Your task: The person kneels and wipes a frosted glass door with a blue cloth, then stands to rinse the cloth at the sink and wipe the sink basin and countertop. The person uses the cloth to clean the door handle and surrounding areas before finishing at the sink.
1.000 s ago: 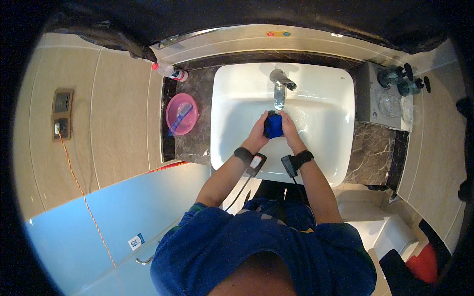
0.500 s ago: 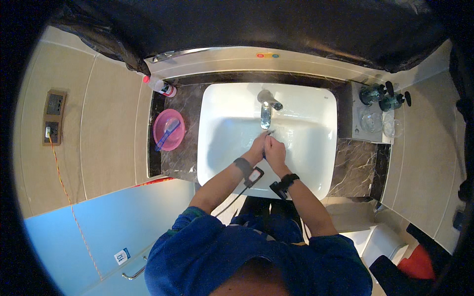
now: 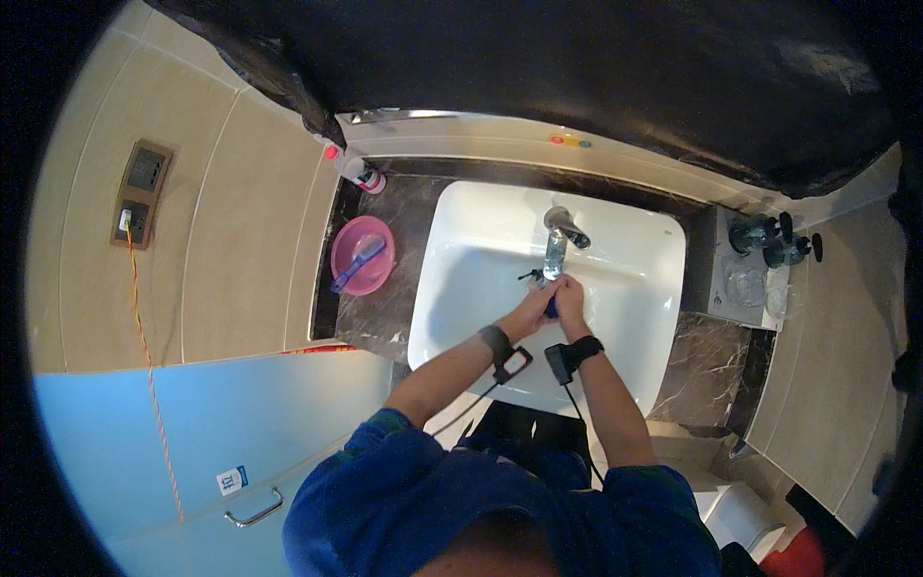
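Grip: left hand (image 3: 532, 310) and right hand (image 3: 569, 296) clasped tight together around a small blue cloth (image 3: 551, 308), mostly hidden between the palms.
Location: over the white basin (image 3: 461, 279), just below the chrome tap (image 3: 557, 240).
Advice: squeeze low over the basin so drips stay inside.
Surround: pink bowl (image 3: 361, 256) on the left counter.

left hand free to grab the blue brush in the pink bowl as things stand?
Probably not right away: the left hand is pressed against the right hand around a blue thing over the sink. The path along the counter to the pink bowl looks unobstructed.
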A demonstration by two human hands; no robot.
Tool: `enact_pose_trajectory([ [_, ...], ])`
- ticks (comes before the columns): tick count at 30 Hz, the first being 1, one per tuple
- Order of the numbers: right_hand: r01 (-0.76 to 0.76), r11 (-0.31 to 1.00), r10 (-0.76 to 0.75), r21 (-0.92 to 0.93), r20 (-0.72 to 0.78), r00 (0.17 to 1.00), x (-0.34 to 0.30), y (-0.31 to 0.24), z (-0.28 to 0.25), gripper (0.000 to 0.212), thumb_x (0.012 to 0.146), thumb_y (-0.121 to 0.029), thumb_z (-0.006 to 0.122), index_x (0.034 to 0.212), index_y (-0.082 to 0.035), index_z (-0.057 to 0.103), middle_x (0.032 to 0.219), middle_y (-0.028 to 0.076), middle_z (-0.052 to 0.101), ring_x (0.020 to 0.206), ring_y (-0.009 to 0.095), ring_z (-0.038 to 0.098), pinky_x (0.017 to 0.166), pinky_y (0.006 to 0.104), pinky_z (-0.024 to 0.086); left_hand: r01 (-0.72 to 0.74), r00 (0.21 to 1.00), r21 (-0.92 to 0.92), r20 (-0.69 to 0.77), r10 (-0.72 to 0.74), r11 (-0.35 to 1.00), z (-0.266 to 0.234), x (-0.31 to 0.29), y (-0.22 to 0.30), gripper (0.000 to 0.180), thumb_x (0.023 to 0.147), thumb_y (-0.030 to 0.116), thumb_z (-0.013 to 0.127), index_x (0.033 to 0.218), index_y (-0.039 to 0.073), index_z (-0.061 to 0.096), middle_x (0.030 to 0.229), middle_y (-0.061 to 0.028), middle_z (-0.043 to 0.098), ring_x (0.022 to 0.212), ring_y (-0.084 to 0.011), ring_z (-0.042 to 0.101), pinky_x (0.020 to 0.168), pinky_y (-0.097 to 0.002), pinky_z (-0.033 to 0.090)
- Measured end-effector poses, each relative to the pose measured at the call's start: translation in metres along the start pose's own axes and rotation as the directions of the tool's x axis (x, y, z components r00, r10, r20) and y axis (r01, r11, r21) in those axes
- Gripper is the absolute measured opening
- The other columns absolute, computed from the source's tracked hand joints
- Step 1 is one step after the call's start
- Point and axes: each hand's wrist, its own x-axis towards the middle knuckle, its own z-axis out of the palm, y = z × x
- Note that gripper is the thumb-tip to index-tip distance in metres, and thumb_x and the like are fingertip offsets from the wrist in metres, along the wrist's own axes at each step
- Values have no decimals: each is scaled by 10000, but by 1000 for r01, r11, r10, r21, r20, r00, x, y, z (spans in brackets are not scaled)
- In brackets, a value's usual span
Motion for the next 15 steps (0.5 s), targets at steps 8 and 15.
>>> enact_pose_trajectory([
  [8, -181, 960, 134, 215, 213, 968, -40, -6, -57, 318, 953, -203, 502, 1245, -85, 540, 1027, 43, 657, 859, 164, 638, 746, 313, 511, 39, 999, 29, 25, -40, 999, -23, 18, 12, 202, 898, 215, 638, 982, 61, 538, 805, -50, 591, 632, -138, 575, 582, -251, 532],
  [15, -136, 924, 105, 358, 103, 989, -32, -6, -26, 331, 964, -288, 463, 1180, -53, 547, 1085, 50, 573, 939, 157, 572, 808, 313, 477, 55, 998, -71, 36, -53, 996, -19, 13, 4, 279, 924, 348, 580, 914, 76, 520, 675, -9, 513, 490, -83, 447, 411, -219, 358],
])
